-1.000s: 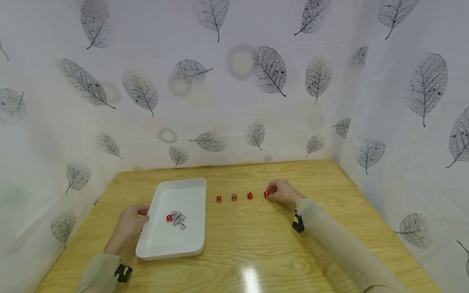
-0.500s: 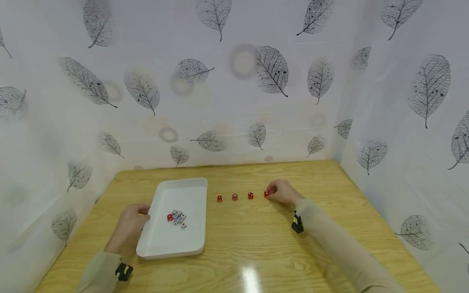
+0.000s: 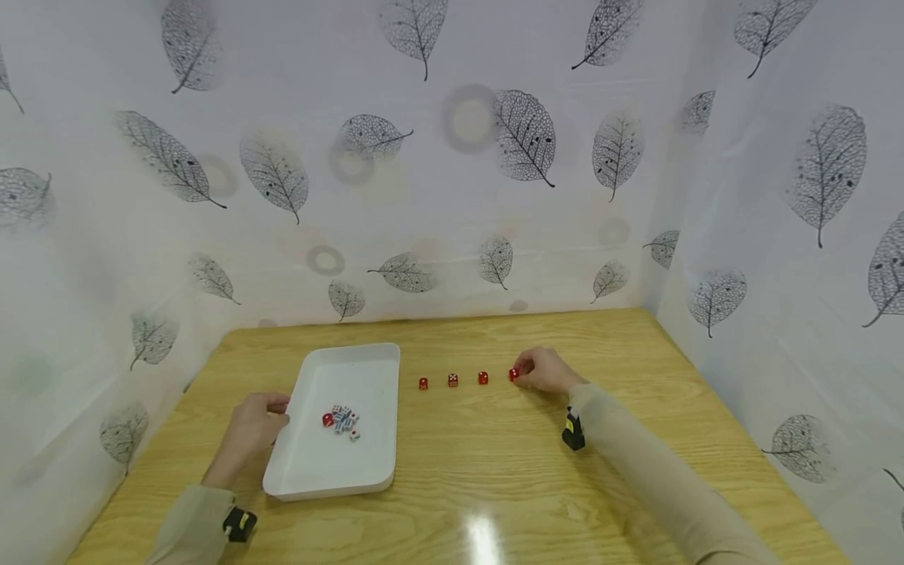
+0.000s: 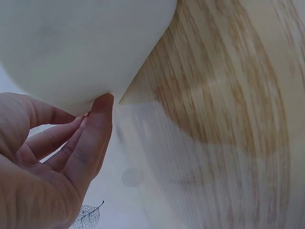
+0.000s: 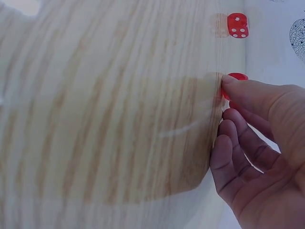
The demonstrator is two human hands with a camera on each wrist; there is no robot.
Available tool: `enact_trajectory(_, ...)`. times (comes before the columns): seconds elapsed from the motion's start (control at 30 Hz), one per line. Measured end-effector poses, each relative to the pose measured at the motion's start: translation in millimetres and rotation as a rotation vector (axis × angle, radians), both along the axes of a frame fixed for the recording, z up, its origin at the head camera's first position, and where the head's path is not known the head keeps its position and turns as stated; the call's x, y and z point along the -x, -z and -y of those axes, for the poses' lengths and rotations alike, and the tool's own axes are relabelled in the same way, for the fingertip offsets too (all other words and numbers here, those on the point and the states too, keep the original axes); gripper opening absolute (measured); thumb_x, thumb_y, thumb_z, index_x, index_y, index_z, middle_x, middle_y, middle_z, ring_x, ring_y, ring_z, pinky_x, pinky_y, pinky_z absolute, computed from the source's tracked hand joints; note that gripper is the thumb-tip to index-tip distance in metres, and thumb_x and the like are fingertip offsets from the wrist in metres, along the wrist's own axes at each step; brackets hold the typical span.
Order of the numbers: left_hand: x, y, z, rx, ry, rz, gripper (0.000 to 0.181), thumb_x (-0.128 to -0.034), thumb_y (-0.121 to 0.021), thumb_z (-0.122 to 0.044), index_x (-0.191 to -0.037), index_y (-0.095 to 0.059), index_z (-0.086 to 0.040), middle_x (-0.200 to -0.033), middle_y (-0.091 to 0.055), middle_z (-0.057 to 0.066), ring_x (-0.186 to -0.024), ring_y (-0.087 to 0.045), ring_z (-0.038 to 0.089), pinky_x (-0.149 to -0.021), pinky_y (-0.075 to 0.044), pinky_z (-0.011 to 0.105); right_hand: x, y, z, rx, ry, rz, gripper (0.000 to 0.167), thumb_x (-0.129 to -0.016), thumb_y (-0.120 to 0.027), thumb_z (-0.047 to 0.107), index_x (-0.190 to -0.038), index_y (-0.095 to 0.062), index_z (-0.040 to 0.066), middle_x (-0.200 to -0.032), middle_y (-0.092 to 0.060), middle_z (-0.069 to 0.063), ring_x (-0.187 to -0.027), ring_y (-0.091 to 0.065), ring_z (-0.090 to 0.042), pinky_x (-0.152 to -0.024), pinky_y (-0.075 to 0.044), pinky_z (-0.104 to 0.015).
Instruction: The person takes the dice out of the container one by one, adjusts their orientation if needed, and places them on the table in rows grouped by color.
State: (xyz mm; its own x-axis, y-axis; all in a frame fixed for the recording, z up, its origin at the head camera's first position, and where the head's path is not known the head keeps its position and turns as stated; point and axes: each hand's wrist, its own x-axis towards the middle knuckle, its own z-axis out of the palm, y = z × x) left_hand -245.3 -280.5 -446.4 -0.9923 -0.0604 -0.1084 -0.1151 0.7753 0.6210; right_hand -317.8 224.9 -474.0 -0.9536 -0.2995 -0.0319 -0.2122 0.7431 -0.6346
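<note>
With thumb and fingertips, my right hand (image 3: pixel 547 370) pinches a red die (image 3: pixel 514 375) at the right end of a row on the table. In the right wrist view the fingers partly cover that red die (image 5: pixel 238 76). To its left, spaced apart, stand three more red dice: one die (image 3: pixel 483 378) nearest, a middle die (image 3: pixel 453 380) and a far-left die (image 3: pixel 423 384). My left hand (image 3: pixel 256 428) grips the left wall of a white tray (image 3: pixel 339 482) between thumb and fingers, also seen in the left wrist view.
Inside the tray lies a cluster of small white dice (image 3: pixel 344 420) with one red die (image 3: pixel 328 420) beside it. The wooden table (image 3: pixel 494 471) meets a leaf-patterned curtain (image 3: pixel 438 196) at the back and sides.
</note>
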Motion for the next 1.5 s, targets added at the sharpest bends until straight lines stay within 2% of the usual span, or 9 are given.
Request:
enact_trajectory(0.47,0.2,0.7,-0.9,0.007,-0.008,0.004,0.04,-0.0901,-0.054,-0.004,-0.127,-0.056,0.012,-0.116,-0.061,0.029,-0.094,-0.063,0.032,-0.066,-0.056,0.033,1.0,1.2,-1.3,-0.004,0.019,0.02,0.021,-0.084,-0.076,0.014,-0.101,-0.072,0.003,-0.089,-0.07,-0.004,-0.081,-0.062,-0.013,-0.075,-0.053,-0.031)
enact_trajectory(0.77,0.3,1.4,0.1,0.005,0.004,-0.004,0.04,-0.0901,-0.053,-0.004,-0.127,-0.055,0.013,-0.116,-0.06,0.03,-0.094,-0.063,0.032,-0.066,-0.057,0.033,-1.0,-1.2,-8.2,-0.01,-0.011,-0.001,0.026,-0.084,-0.076,0.015,-0.106,-0.072,0.001,-0.095,-0.072,-0.006,-0.087,-0.066,-0.017,-0.082,-0.055,-0.037)
enact_trajectory(0.93,0.9,0.8,0.2,0.014,0.009,-0.009,0.04,-0.0898,-0.054,-0.004,-0.126,-0.056,0.013,-0.115,-0.062,0.029,-0.096,-0.063,0.033,-0.067,-0.056,0.033,-3.1,-5.8,-12.2,-0.064,0.013,-0.005,0.027,-0.085,-0.074,0.017,-0.106,-0.07,0.001,-0.098,-0.07,-0.008,-0.091,-0.064,-0.019,-0.083,-0.054,-0.037)
enact_trajectory(1.2,0.9,-0.6,-0.3,0.023,0.005,-0.005,0.041,-0.0903,-0.053,-0.005,-0.127,-0.056,0.012,-0.116,-0.061,0.029,-0.095,-0.063,0.032,-0.066,-0.056,0.032,-10.6,-22.1,-9.6,-0.114,-0.008,0.022,0.009,-0.086,-0.072,0.015,-0.088,-0.072,0.006,-0.086,-0.069,-0.004,-0.077,-0.059,-0.014,-0.071,-0.05,-0.029)
enact_trajectory(1.37,0.2,-0.5,-0.7,0.035,0.016,-0.015,0.04,-0.0899,-0.054,-0.004,-0.126,-0.056,0.013,-0.115,-0.062,0.028,-0.096,-0.062,0.033,-0.069,-0.055,0.034,-15.0,-25.6,0.3,-0.117,-0.059,0.054,0.006,-0.086,-0.072,0.013,-0.084,-0.073,0.007,-0.08,-0.068,-0.001,-0.07,-0.055,-0.012,-0.064,-0.047,-0.026)
enact_trajectory(1.5,0.0,0.1,-1.1,0.037,0.015,-0.015,0.04,-0.09,-0.055,-0.004,-0.126,-0.057,0.012,-0.114,-0.062,0.028,-0.097,-0.062,0.033,-0.071,-0.055,0.036,-17.3,-25.4,11.3,-0.119,-0.084,0.046,0.006,-0.086,-0.072,0.013,-0.083,-0.073,0.008,-0.079,-0.068,0.001,-0.069,-0.055,-0.011,-0.064,-0.047,-0.025)
